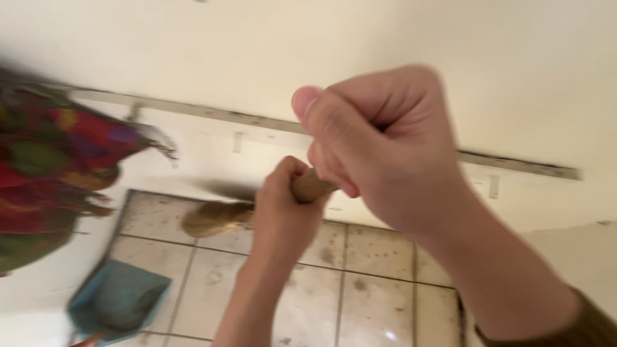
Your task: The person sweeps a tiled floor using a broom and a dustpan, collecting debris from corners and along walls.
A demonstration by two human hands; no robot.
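Two hands hold one broom handle [313, 186]: the right hand [379, 148] clenched at its top, the left hand [286, 202] lower. Its blurry brush [209, 218] hangs over the dirty tiled floor [373, 302]. A fast swing could scatter dust past the blue dustpan [119, 299] at the floor's left edge

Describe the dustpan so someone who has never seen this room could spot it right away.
Start from the dirty tiled floor below the cream wall. Go to its lower left corner, left of the left hand on the broom handle: there lies the dustpan. It is the only blue thing here, flat and scoop-shaped, unlike the multicoloured cloth above it.
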